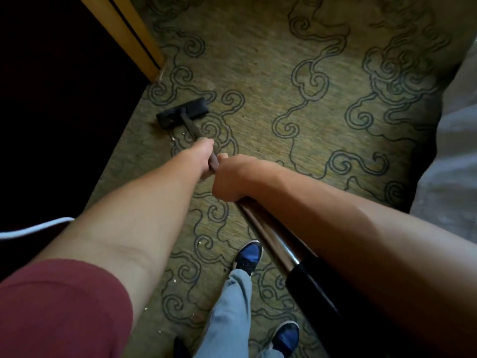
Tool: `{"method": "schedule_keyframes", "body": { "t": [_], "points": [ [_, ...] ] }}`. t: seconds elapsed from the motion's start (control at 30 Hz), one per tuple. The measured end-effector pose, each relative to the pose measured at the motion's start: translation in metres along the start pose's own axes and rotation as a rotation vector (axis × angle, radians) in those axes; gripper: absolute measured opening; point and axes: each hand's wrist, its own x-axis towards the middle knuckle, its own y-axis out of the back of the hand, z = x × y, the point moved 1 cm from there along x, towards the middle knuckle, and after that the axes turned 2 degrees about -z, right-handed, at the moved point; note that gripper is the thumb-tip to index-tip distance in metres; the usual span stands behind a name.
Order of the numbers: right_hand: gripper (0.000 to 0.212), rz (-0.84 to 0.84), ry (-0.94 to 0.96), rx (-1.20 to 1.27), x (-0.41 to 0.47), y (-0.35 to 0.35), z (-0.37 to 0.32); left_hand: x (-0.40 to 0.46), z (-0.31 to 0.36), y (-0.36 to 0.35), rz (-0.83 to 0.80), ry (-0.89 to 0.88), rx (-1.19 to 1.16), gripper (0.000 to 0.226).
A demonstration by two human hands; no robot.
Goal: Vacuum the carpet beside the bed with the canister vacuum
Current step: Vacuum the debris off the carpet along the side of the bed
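We have both hands on the vacuum wand (268, 236), a long tube running from below our right forearm out toward the floor head. Our left hand (204, 157) is the farther one, its fingers wrapped around the darker stretch of tube. Our right hand (232, 177) sits just behind it, nearly touching, fingers closed over the tube where the shiny metal section begins. Behind the right hand the metal tube meets a black hose cuff (313, 288).

Ahead of the left hand's fingers, the black floor head (182, 112) lies flat on the carpet (258, 73), an olive pile with dark swirling lines. Beyond the head and to the left stands a pale wooden furniture edge (134, 37) with deep shadow beside it. To the right of our hands, well apart, a whitish cloth (454, 156) borders the carpet. Pale crumbs (175, 138) lie just behind the floor head. Below the hands, two blue shoes (249, 257) stand on the carpet.
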Motion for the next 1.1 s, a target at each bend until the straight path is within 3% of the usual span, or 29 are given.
{"method": "schedule_keyframes", "body": {
  "t": [0.5, 0.77, 1.1],
  "points": [
    [0.086, -0.106, -0.142, -0.101, -0.128, -0.094, 0.058, -0.071, -0.143, -0.074, -0.161, 0.186, 0.056, 0.034],
    [0.079, -0.12, -0.204, -0.074, -0.251, -0.208, 0.121, -0.134, -0.295, -0.149, -0.246, 0.143, 0.088, 0.03],
    [0.09, -0.138, -0.256, 0.074, -0.365, -0.353, 0.161, -0.202, -0.467, -0.172, -0.208, 0.161, 0.103, 0.035]
  ]
}}
